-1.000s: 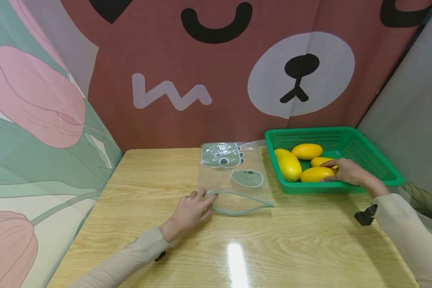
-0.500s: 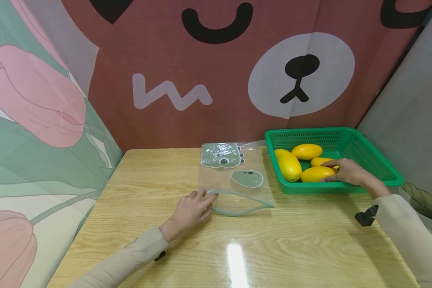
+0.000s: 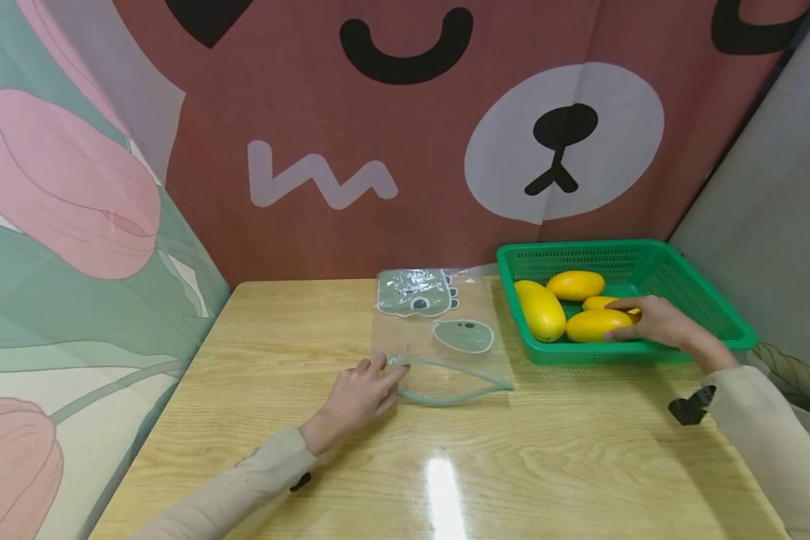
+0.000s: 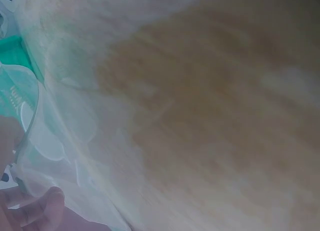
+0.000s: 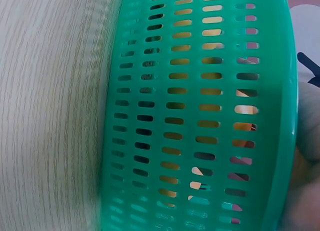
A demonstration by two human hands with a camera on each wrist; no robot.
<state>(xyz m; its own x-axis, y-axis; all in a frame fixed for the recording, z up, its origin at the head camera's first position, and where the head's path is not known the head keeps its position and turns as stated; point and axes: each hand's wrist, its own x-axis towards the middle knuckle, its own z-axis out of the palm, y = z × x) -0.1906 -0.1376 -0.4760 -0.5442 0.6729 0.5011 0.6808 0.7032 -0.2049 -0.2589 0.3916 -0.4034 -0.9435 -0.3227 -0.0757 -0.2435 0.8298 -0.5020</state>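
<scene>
A clear zip bag with green cartoon prints lies flat in the middle of the table, its green-edged mouth parted toward the near side. My left hand pinches the left end of that mouth; in the left wrist view, fingers show at the bag's edge. Inside a green basket lie several yellow mangoes. My right hand reaches over the basket's near rim and grips the front mango at its right end, thumb low and fingers on top. Part of another mango is hidden behind the fingers.
Two more mangoes, a large one and one at the back, rest in the basket's left half. The basket stands at the right rear of the wooden table, close to a printed cloth backdrop.
My right hand and the front mango have shifted slightly to the right inside the basket. The left hand and the bag have stayed in place.
</scene>
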